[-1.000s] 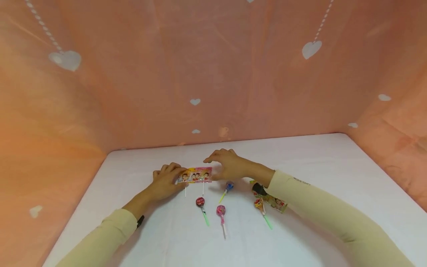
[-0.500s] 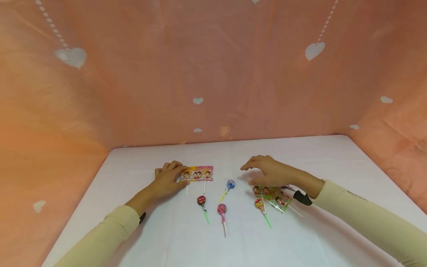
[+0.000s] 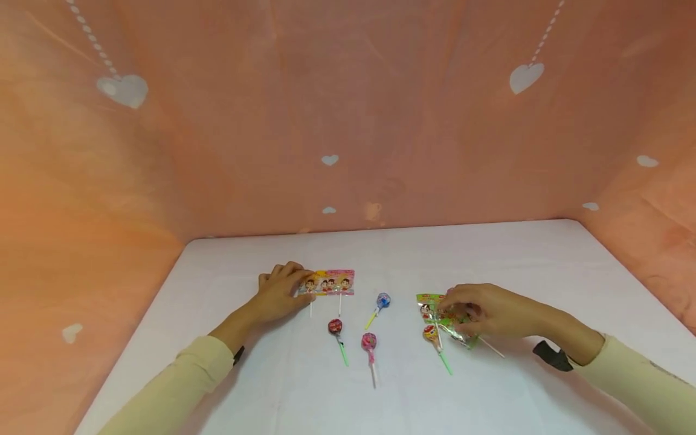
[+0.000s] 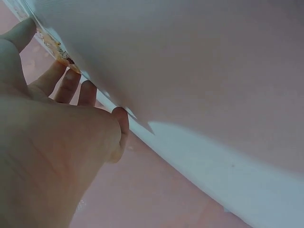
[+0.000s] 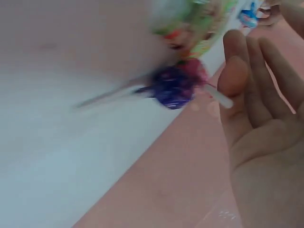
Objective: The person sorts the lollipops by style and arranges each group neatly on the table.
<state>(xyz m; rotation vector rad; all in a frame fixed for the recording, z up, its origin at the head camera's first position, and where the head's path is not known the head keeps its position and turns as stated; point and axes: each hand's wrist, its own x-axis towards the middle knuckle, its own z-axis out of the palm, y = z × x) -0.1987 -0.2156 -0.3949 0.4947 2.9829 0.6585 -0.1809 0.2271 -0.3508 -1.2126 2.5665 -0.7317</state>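
At the left, my left hand (image 3: 278,296) holds the left end of a pink and yellow picture-printed candy packet (image 3: 339,283) between thumb and fingers; white sticks show below it. In the left wrist view its thumb and fingertips meet the packet's edge (image 4: 54,45). My right hand (image 3: 489,311) is over a green printed packet (image 3: 426,300), its bent index fingertip right at the packet and a gap between thumb and fingers. Beneath that hand, the right wrist view shows a purple-wrapped lollipop (image 5: 172,88) and a pink one (image 5: 195,71), both blurred.
Between the hands lie a blue lollipop (image 3: 383,300), a dark red one (image 3: 335,327) and a pink one (image 3: 369,341). An orange-yellow lollipop (image 3: 431,333) lies beside the green packet. Behind the white table (image 3: 261,386) hangs an orange-pink cloth (image 3: 272,121) with hearts.
My right hand has left the pink and yellow packet, moved right and come down over the green packet. My left hand stays at the pink and yellow packet.
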